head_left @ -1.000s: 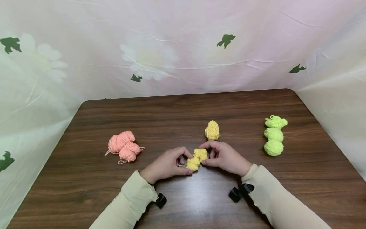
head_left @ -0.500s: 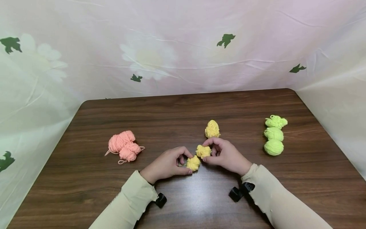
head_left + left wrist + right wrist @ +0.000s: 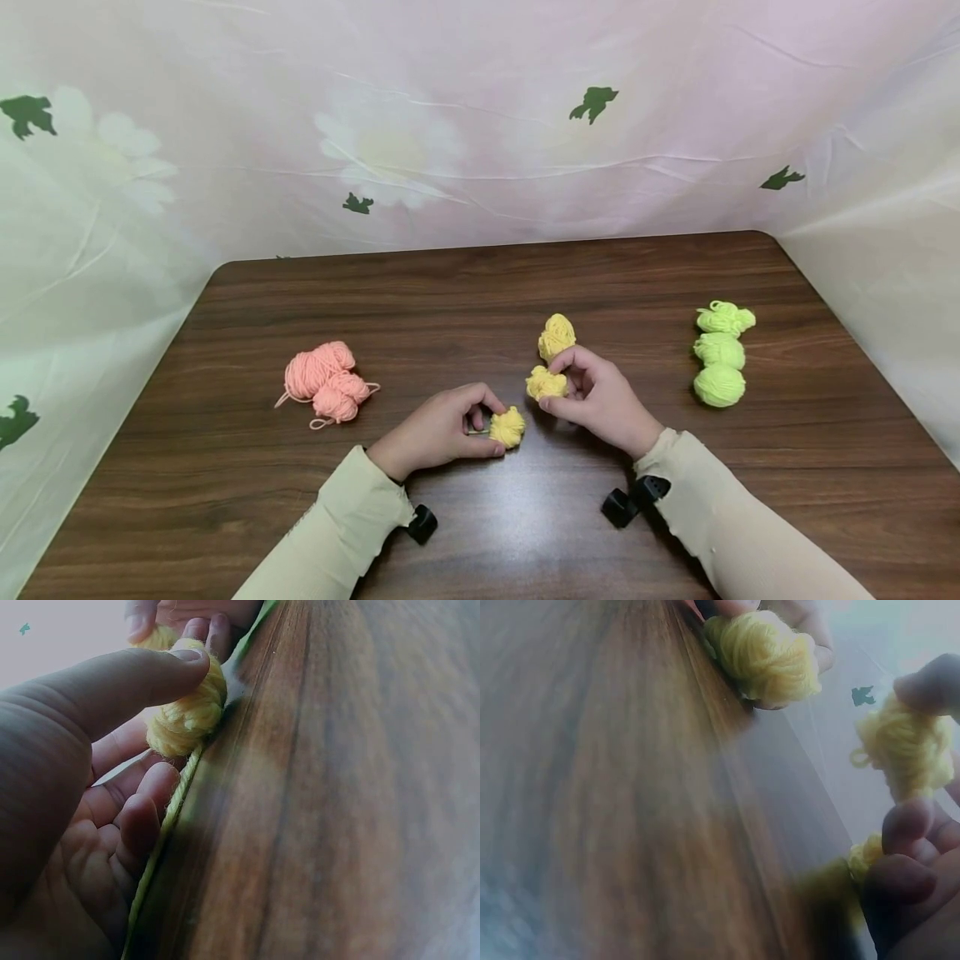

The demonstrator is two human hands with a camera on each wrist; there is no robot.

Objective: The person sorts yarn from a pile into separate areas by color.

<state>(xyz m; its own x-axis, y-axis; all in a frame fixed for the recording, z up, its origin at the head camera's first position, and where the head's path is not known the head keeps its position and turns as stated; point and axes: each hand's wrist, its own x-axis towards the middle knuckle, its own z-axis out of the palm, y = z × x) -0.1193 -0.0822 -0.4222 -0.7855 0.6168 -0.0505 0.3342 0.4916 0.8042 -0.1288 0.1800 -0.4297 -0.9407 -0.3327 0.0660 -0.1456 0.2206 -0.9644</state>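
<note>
My left hand (image 3: 450, 427) pinches a small yellow yarn ball (image 3: 507, 427) between thumb and fingers, on the table near its middle. A loose strand of yarn (image 3: 174, 806) trails from that ball beneath the hand. In my right hand (image 3: 602, 398) a second yellow yarn ball (image 3: 546, 383) is gripped by the thumb and fingertips; the right wrist view shows it raised off the table, a small loop at its side. Just beyond the right hand lies a third yellow yarn ball (image 3: 557, 336), its near end close behind the held one.
Pink yarn balls (image 3: 318, 375) lie clustered on the left of the brown wooden table (image 3: 420, 308). On the right, lime-green yarn balls (image 3: 718, 354) form a row running away from me. A flowered cloth (image 3: 480, 125) hangs behind the table.
My right hand has moved away and slightly right with its yellow yarn ball, which has parted from the one in my left hand and come close to the third. My left hand stays put.
</note>
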